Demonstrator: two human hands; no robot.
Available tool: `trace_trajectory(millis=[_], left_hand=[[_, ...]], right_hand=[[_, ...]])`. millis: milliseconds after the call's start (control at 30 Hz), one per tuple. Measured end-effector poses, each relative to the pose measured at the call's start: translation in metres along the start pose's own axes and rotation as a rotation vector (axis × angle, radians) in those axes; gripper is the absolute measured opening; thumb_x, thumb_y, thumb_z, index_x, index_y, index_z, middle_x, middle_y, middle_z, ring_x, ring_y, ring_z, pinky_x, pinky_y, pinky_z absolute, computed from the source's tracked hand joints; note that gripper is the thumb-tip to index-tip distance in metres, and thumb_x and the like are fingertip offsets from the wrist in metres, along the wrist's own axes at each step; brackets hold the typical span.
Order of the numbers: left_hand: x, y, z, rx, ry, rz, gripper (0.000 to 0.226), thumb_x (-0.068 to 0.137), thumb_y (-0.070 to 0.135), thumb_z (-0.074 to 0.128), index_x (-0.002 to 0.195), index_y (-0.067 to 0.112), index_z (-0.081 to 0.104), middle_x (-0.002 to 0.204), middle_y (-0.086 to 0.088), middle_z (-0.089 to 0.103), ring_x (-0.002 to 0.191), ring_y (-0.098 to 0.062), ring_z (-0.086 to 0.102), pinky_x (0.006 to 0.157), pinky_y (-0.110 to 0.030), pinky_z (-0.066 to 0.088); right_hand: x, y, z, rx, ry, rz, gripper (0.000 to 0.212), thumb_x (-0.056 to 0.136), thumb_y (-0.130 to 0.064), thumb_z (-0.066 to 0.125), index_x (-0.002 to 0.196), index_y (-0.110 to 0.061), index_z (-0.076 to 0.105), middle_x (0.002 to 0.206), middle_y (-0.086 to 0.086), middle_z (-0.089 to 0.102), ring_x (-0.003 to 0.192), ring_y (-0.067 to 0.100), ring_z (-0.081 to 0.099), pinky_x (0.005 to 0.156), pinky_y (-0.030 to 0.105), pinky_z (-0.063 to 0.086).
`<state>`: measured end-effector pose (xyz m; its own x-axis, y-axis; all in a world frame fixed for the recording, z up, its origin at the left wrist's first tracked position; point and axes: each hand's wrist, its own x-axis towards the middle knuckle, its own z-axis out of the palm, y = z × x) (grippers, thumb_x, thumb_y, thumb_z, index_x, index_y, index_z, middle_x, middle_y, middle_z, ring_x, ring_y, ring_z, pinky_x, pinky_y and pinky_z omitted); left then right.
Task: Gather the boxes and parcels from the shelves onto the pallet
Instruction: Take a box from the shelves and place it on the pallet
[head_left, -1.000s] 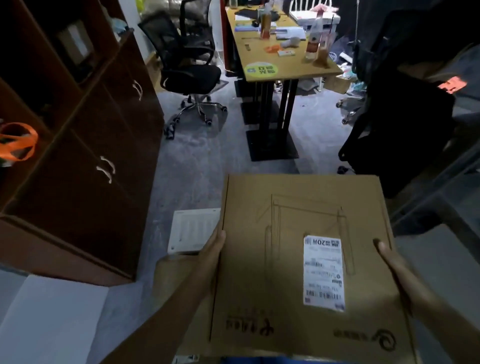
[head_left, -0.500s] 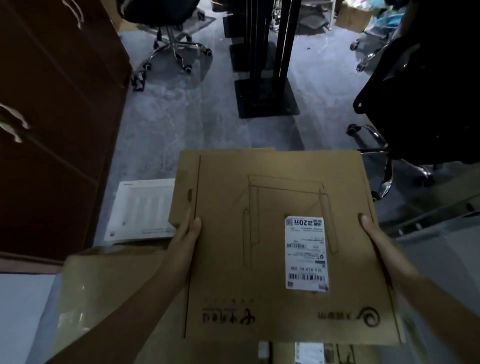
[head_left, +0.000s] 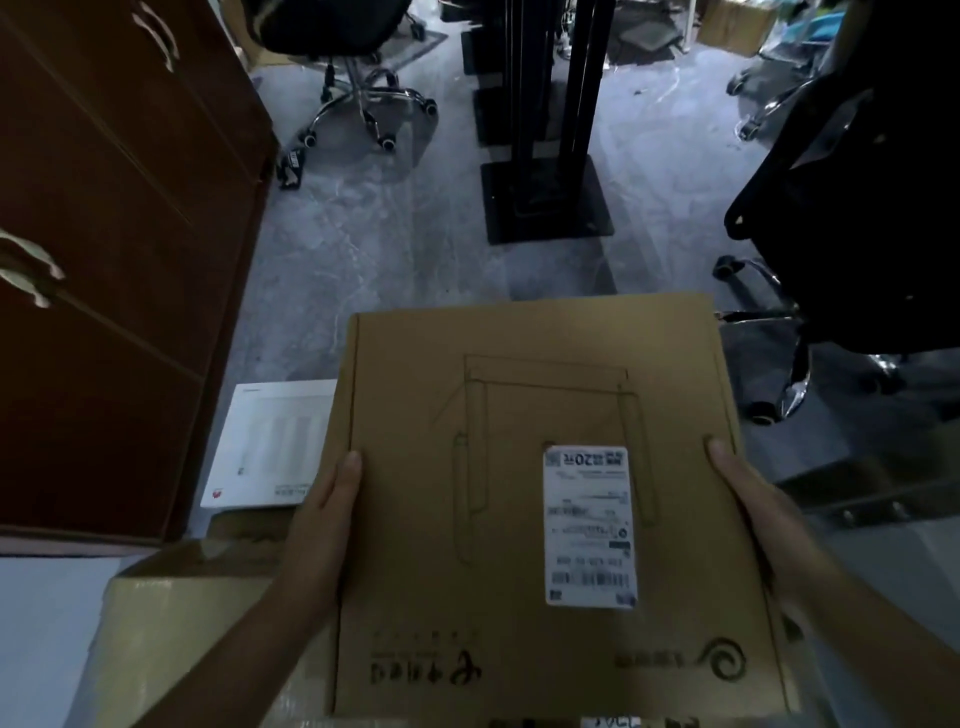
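The flat cardboard box (head_left: 415, 597) is held level between the two hands, above the floor and partly over a larger brown carton (head_left: 182, 639) that lies below the left hand (head_left: 324, 525). The left hand grips the box's left edge and the right hand (head_left: 748, 499) its right edge. Each thumb is laid on the top face, and the fingers pass underneath, out of sight. The box looks thin, broad and stiff. Judging by how easily it is carried from two edges, it is probably fairly light, though its contents are unknown and could shift or be fragile. Plain cardboard gives fair friction, so a hold at the middle of opposite edges, as here, should keep it from tipping. A one-sided hold would likely let it sag or swing. A white shipping label (head_left: 590, 525) sits on top, nearer the right hand, its print too small to read. Beyond the left hand a white box (head_left: 270, 441) lies on the floor against a dark wooden cabinet (head_left: 104, 260). No pallet can be made out: the held box hides what lies directly beneath it, the near edge is cut off by the frame, and the dim light blurs the surfaces under both forearms.
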<state>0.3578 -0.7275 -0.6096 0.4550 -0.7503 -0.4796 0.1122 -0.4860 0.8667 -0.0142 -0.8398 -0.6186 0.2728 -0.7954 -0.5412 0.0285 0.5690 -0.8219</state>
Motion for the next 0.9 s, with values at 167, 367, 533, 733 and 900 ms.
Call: trace_trajectory(millis=[167, 367, 533, 733, 900], left_hand=[[0.038, 0.024, -0.041, 0.107, 0.063, 0.096, 0.038, 0.093, 0.059, 0.045, 0.13, 0.052, 0.052, 0.13, 0.02, 0.058, 0.121, -0.009, 0.053, 0.104, -0.04, 0.042], [0.082, 0.027, -0.064, 0.19, 0.053, 0.157, 0.037, 0.102, 0.041, 0.04, 0.138, 0.049, 0.042, 0.137, 0.01, 0.053, 0.124, -0.014, 0.052, 0.105, -0.042, 0.042], [0.096, 0.023, -0.06, 0.339, 0.15, 0.222, 0.047, 0.102, 0.041, 0.036, 0.148, 0.038, 0.029, 0.15, 0.006, 0.04, 0.129, -0.013, 0.041, 0.104, -0.029, 0.034], [0.091, 0.023, -0.054, 0.462, 0.201, 0.264, 0.047, 0.104, 0.039, 0.032, 0.15, 0.029, 0.028, 0.149, 0.001, 0.041, 0.127, -0.01, 0.04, 0.108, -0.03, 0.031], [0.07, 0.039, -0.033, 0.545, 0.418, 0.282, 0.051, 0.097, 0.004, 0.04, 0.147, 0.015, 0.036, 0.151, -0.009, 0.037, 0.14, -0.024, 0.032, 0.117, -0.039, 0.025]], right_hand=[[0.03, -0.022, 0.058, -0.075, 0.027, 0.02, 0.052, 0.076, -0.069, 0.063, 0.121, -0.043, 0.062, 0.114, -0.004, 0.071, 0.102, 0.021, 0.07, 0.088, 0.045, 0.056], [0.059, -0.02, 0.095, -0.115, 0.079, 0.071, 0.057, 0.074, -0.072, 0.063, 0.122, -0.041, 0.062, 0.111, -0.006, 0.072, 0.099, 0.017, 0.071, 0.085, 0.042, 0.057], [0.061, -0.02, 0.097, -0.185, 0.104, 0.081, 0.062, 0.068, -0.079, 0.061, 0.119, -0.043, 0.063, 0.107, -0.008, 0.073, 0.093, 0.015, 0.072, 0.076, 0.037, 0.059], [0.05, -0.024, 0.109, -0.306, 0.289, -0.051, 0.041, 0.079, -0.065, 0.059, 0.107, -0.036, 0.067, 0.1, -0.005, 0.073, 0.087, 0.013, 0.07, 0.071, 0.028, 0.055], [0.042, -0.026, 0.135, -0.792, 0.487, -0.364, 0.055, 0.097, -0.031, 0.052, 0.147, -0.018, 0.034, 0.143, 0.004, 0.045, 0.129, 0.023, 0.045, 0.107, 0.043, 0.039]])
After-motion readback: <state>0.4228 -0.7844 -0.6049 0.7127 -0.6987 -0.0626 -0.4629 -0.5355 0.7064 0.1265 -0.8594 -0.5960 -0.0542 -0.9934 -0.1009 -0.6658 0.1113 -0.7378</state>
